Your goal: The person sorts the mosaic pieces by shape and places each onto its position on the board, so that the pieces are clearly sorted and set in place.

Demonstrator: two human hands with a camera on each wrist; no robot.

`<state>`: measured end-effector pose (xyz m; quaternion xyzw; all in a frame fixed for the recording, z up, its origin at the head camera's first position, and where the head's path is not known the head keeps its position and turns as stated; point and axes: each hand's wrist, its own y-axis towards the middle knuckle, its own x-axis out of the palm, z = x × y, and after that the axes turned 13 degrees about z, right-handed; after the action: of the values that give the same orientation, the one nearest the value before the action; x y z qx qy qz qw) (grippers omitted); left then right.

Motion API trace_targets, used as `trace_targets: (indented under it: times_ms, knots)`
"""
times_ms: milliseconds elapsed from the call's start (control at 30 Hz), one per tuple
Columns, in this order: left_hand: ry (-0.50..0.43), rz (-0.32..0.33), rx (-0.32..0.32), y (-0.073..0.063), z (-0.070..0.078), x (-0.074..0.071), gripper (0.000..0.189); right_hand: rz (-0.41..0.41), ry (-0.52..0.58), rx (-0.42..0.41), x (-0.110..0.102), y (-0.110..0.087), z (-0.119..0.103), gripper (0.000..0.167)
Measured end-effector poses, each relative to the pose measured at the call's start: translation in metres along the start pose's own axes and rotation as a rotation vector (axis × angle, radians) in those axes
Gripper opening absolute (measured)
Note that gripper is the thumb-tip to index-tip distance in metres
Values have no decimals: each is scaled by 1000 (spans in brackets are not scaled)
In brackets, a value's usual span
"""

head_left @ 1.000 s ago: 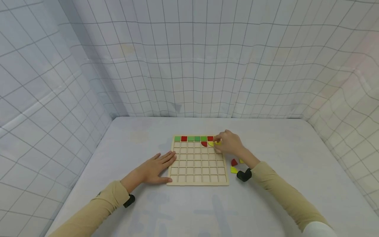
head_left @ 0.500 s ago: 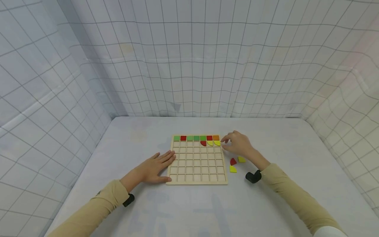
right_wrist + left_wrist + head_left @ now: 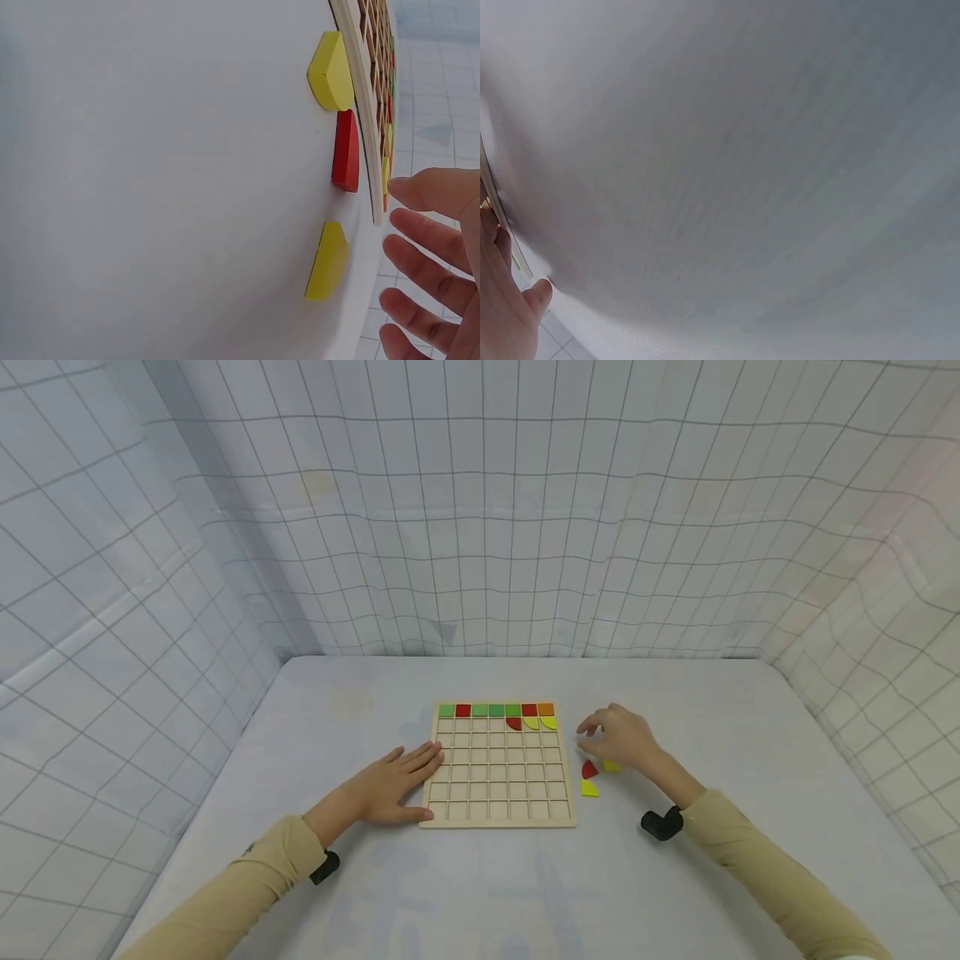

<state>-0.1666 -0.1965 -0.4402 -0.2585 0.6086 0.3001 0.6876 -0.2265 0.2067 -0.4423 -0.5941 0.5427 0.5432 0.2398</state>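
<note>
A wooden grid board [image 3: 498,821] lies flat on the table. Its far row holds green, red and orange square tiles; below, at the right end, sit a red quarter-circle piece [image 3: 513,723] and two yellow ones [image 3: 548,722]. My left hand [image 3: 386,789] rests on the board's left edge, fingers spread. Off the board's right side my right hand [image 3: 621,739] hovers with fingers loosely bent and nothing between them. Beneath and beside it lie a loose red piece [image 3: 346,151], a near yellow piece [image 3: 330,71] and a farther yellow piece [image 3: 328,261], partly covered by the hand in the head view.
A white cloth covers the table [image 3: 480,893]. White curtains [image 3: 480,527] with a dark grid pattern stand behind and at both sides. A black wrist camera mount [image 3: 662,824] hangs below the right sleeve, another [image 3: 325,867] below the left.
My right hand has let go of the yellow piece at the right end of the second row and moved right and nearer, over the loose pieces. The left hand stays put.
</note>
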Motion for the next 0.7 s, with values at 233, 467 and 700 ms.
trace_targets:
  times_ms: [233,467,700]
  knots:
    - [4,9,6,-1,-1,0,88,-19,23,54,-1,-12,3,20]
    - [10,15,12,0,0,-1,87,23,35,39,-1,-25,6,21]
    - [12,15,10,0,-1,1,88,35,44,23,-2,-33,8,22]
